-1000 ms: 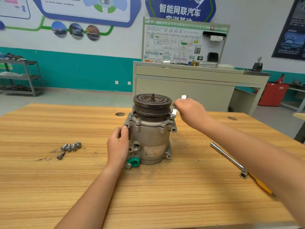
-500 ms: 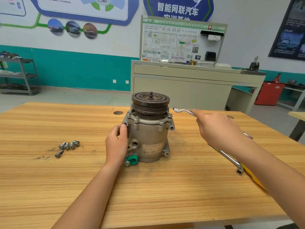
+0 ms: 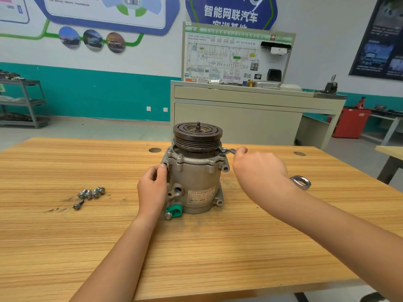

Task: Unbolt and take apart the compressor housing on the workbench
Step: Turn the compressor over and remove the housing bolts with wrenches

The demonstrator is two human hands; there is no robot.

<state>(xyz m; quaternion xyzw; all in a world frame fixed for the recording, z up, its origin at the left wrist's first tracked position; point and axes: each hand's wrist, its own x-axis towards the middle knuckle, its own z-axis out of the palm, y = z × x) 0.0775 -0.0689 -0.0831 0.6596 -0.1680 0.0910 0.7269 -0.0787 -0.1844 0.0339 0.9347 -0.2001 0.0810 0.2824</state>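
Wrench [image 3: 229, 151] at compressor [image 3: 196, 177], in right hand [image 3: 259, 171]

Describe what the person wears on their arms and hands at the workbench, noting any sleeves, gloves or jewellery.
The left arm and right arm are bare as far as the picture shows, with no sleeve in view. The left hand and right hand wear no gloves, and no watch, ring or bracelet shows on either.

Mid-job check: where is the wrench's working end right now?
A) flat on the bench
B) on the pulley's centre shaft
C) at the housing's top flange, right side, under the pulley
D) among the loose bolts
C: right hand holds the wrench, tip at the compressor flange beneath the pulley.
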